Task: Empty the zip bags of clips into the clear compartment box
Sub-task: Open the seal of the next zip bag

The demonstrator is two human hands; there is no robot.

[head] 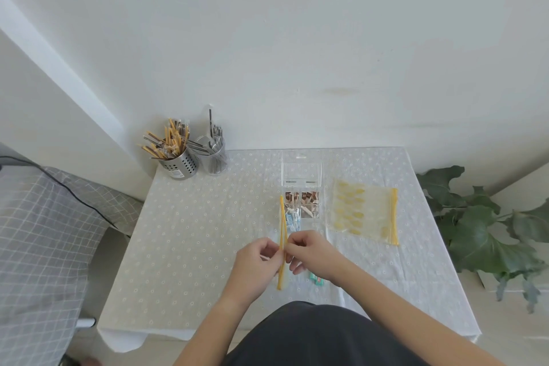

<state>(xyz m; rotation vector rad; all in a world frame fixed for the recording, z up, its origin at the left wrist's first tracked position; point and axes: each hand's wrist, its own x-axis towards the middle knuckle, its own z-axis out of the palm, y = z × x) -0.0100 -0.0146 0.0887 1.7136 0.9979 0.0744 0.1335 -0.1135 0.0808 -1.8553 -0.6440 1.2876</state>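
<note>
Both hands meet over the middle of the worktop (190, 232), each pinching the yellow zip strip of a clear zip bag (282, 244). The left hand (255, 264) has its fingers (271, 249) closed narrowly on the strip from the left side, and the right hand (312, 252) grips the same strip from the right, thumb and forefinger pressed together, the other fingers curled loosely below. The bag is held edge-on, so its strip reads as a thin yellow line running away from the person; small blue and white clips (292, 220) show through the plastic at its far end, over the near part of the clear compartment box (301, 187).

That box stands open, its lid tipped up toward the wall, and brown clips (303, 200) lie in its far compartments. Just right of it a second zip bag (364, 211) lies flat on the worktop, holding pale yellow clips, with its yellow strip on the right edge. A small green item (318, 279) lies under the right wrist; what it is cannot be told.

At the far left corner stand a perforated metal cup (178, 163) full of yellow and wrapped sticks and a clear cup (214, 157) of metal cutlery. A white cloth with small ring patterns covers the worktop. A leafy plant (487, 226) stands to the right, and a checked bed cover (38, 232) lies to the left.
</note>
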